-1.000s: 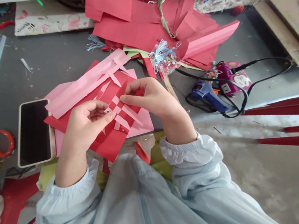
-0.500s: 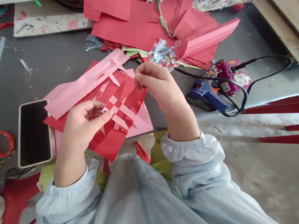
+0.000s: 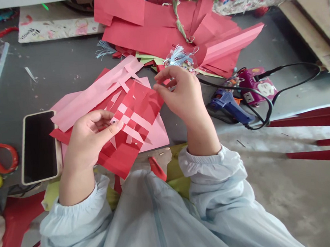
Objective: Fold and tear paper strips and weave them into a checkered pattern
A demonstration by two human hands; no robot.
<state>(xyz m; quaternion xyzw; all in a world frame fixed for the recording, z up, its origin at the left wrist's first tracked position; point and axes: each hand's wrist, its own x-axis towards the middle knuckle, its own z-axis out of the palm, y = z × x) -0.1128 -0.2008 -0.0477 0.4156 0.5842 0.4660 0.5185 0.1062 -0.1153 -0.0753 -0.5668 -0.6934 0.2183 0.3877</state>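
My left hand (image 3: 87, 139) pinches a red paper sheet (image 3: 119, 157) between thumb and fingers near its left corner. Pink paper strips (image 3: 142, 121) are woven through slits in the red sheet, making a small checkered patch beside my thumb. Just past the sheet's upper right edge hovers my right hand (image 3: 184, 93), thumb and index finger slightly apart with nothing visible between them. Beneath the woven piece lie pink paper sheets (image 3: 161, 129). A folded pink sheet with cut strips (image 3: 94, 93) rests above my left hand.
A phone (image 3: 39, 146) lies left of the paper, near red-handled scissors (image 3: 15, 160). Stacked red paper (image 3: 146, 37) and a blue tassel (image 3: 178, 56) are at the back. To the right sit a blue glue gun (image 3: 229, 105), its black cable, and a purple box (image 3: 253, 78).
My right hand's fingers have loosened from a pinch, and the hand has shifted slightly right. The red sheet's upper part now lies flatter. My left hand keeps its hold.
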